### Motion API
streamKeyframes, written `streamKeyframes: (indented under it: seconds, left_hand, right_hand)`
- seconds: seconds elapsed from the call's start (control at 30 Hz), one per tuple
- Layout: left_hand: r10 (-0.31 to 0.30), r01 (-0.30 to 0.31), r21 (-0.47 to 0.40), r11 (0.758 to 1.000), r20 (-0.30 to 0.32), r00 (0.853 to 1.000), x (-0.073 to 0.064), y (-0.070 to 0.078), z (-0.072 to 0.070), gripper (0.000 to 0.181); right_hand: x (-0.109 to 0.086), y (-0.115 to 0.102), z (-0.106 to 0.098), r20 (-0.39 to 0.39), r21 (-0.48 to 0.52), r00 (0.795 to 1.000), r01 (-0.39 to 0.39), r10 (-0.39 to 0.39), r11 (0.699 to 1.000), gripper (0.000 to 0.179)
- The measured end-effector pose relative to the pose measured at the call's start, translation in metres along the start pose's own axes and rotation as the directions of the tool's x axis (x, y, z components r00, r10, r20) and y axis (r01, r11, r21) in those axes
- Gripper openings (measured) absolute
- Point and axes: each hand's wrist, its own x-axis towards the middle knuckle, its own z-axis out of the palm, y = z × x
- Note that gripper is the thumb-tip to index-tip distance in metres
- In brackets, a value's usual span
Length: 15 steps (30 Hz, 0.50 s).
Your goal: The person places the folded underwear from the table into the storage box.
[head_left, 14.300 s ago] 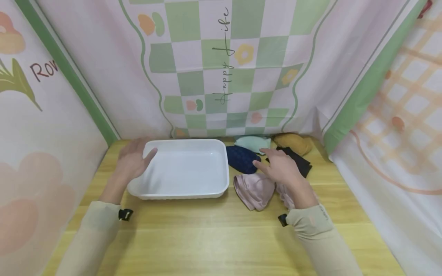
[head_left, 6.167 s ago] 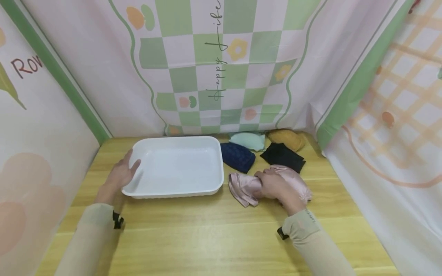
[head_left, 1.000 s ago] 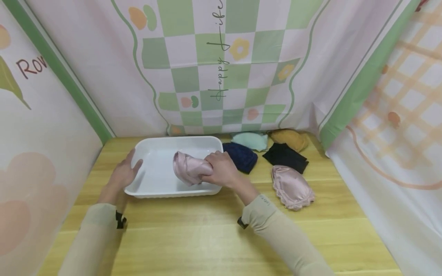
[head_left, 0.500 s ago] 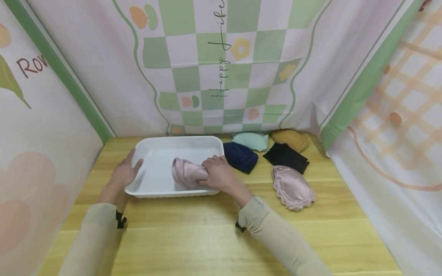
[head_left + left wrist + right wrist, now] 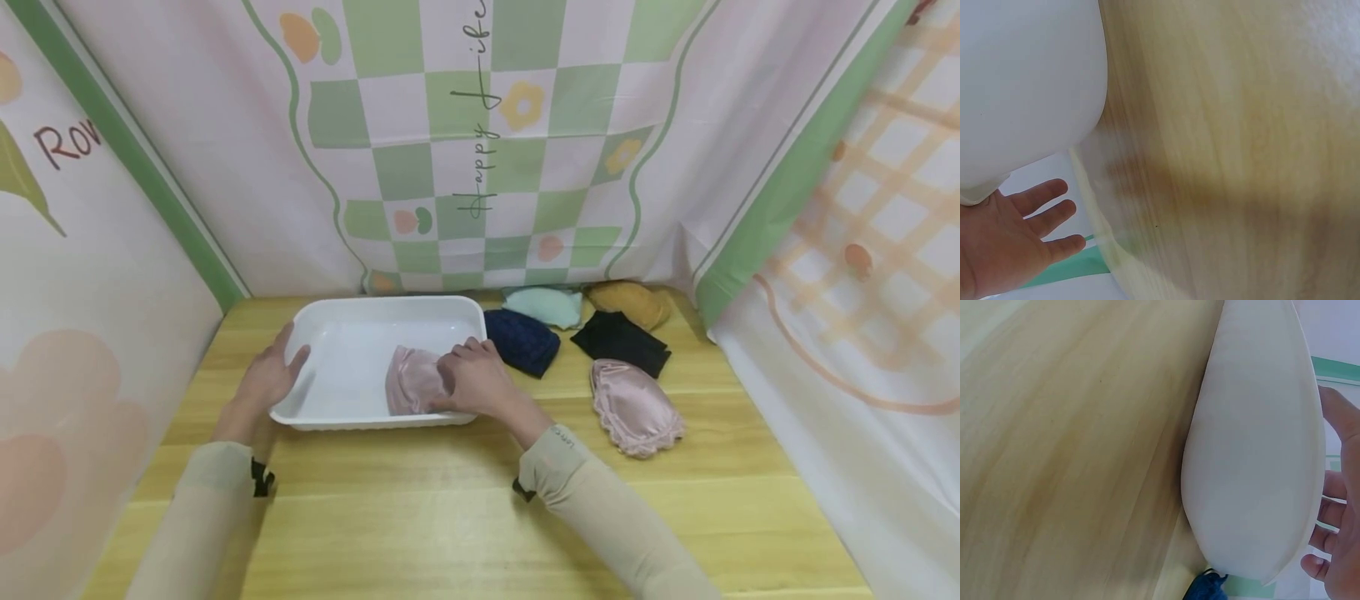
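Observation:
A white rectangular tray point(image 5: 341, 308) stands on the table at centre left. My left hand point(image 5: 267, 377) rests against its left side with the thumb over the rim; the left wrist view shows the other fingers of this hand point(image 5: 1013, 240) spread straight outside it. Inside the tray's front right part lies a pink satin bra point(image 5: 412, 382), folded and spread fairly flat. My right hand point(image 5: 483, 383) is over the bra's right edge, thumb and fingers apart and bent loosely around it. In the right wrist view, the tray wall point(image 5: 1250, 444) hides the bra from this hand point(image 5: 1341, 519).
Right of the tray lie a navy folded garment point(image 5: 525, 342), a mint one point(image 5: 543, 307), a mustard one point(image 5: 630, 304) and a black folded cloth point(image 5: 622, 343). A second pink satin piece with a ruffled edge point(image 5: 637, 408) lies nearer. Printed curtains point(image 5: 510, 167) stand behind the wooden table point(image 5: 420, 517).
My right hand took the left pink bra from the table into the tray. Since half a second ago the bra has flattened out and my right fingers have loosened. The left hand holds still.

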Motion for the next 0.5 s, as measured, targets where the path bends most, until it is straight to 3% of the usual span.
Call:
streamKeyframes:
  seconds: [0.17,0.5]
  left_hand:
    - [0.0,0.0,-0.001,1.0,0.002,1.0,-0.0011,-0.0004,0.0003,0.077]
    - [0.0,0.0,-0.003,1.0,0.003,1.0,0.0013,-0.0031,0.0007,0.079]
  right_hand:
    - [-0.0009,-0.0005,0.0002,0.013,0.017,1.0,-0.002,0.002,1.0,0.053]
    - [-0.0036,0.0041,-0.0064,-0.045,0.112,0.999,-0.011,0.016,0.994,0.052]
